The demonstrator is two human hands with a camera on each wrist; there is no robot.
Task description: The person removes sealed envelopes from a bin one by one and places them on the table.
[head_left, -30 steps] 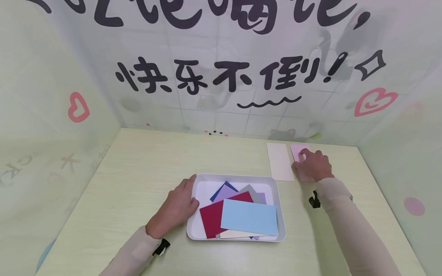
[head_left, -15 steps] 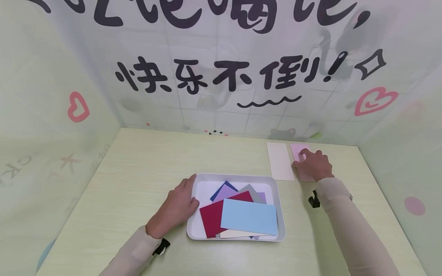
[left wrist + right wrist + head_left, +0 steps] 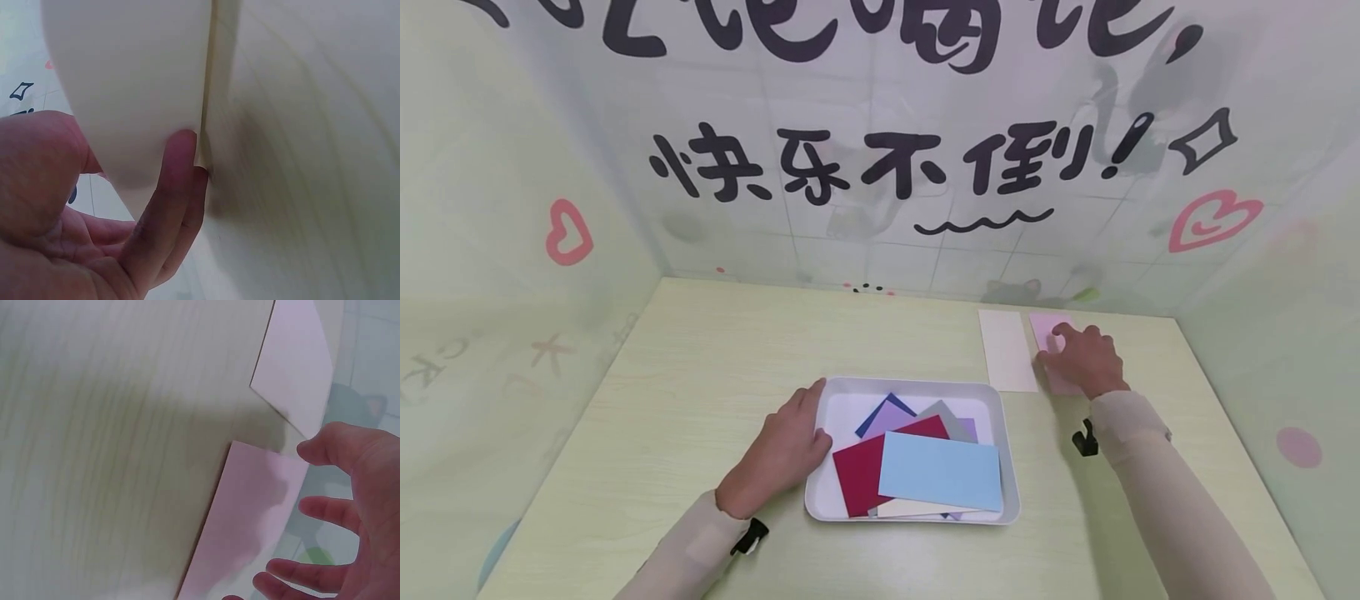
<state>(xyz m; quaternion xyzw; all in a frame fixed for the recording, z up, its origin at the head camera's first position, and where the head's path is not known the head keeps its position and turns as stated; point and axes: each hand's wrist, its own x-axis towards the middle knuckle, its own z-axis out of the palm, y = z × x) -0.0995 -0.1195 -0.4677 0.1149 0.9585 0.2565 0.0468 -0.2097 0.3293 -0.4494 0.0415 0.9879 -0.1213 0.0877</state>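
Fingers of the right hand (image 3: 1082, 360) bent and parted over the pink card (image 3: 1047, 323), at far right on the worktop (image 3: 715, 358), in the head view; seemingly nothing gripped. Just to the left, apart from it, the pale card (image 3: 1007, 352). Nearer, toward the middle, the tray (image 3: 844, 408), with the blue card (image 3: 940, 472) on top, overlapping the red card (image 3: 856, 475), among other cards (image 3: 955, 423). At the tray's left side, by the far corner, the left hand (image 3: 782, 448), thumb at the rim.

In the left wrist view, fingers nearly straight against the tray's outer wall, thumb partly hidden behind it: rim apparently pinched between. Possible trouble from a careless tug there: tray tilted or dragged, loose cards sliding inside.

In the right wrist view, thumb and fingers well apart, pink card lying flat below. Contact impossible to tell. Likely difficulty with so thin an edge: card scraped askew instead of lifted, or the pale card, close to the thumb, nudged out of line.
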